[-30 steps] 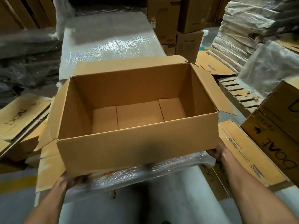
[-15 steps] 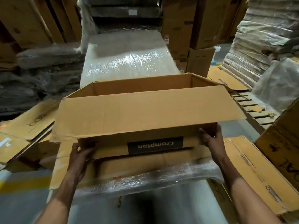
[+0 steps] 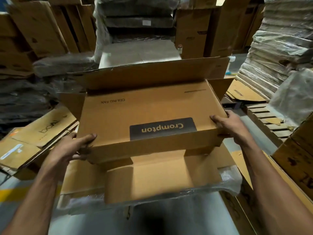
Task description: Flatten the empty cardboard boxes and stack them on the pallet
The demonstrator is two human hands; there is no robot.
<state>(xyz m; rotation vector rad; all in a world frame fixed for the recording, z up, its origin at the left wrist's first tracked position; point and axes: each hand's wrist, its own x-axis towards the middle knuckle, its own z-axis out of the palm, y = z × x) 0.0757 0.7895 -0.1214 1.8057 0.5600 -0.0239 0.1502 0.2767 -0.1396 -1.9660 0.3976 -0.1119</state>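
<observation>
Item 1: brown corrugated cardboard box (image 3: 152, 112), black "Crompton" label & "CEILING FAN" print reading upside down to the wearer; printed panel facing up, tilting toward camera; far flap standing up behind, near flap hanging down in front, side flaps sticking out L & R. Loc.: being held in front of the person, over a film-wrapped stack of flat cardboard (image 3: 81, 180); contact w/ stack, cannot tell.
Left hand (image 3: 71, 148) gripping near-left corner; thumb lying on top panel, other fingers curling underneath.
Right hand (image 3: 232, 126) gripping near-right corner; thumb lying on top, rest wrapping round the corner edge.
Item 2: slatted wooden pallet (image 3: 267, 119) lying to R, cardboard scraps sitting on it.
Item 3: flattened brown cartons (image 3: 42, 133) lying to L.
Item 4: plastic-wrapped bundles (image 3: 279, 48) sitting piled far R.
</observation>
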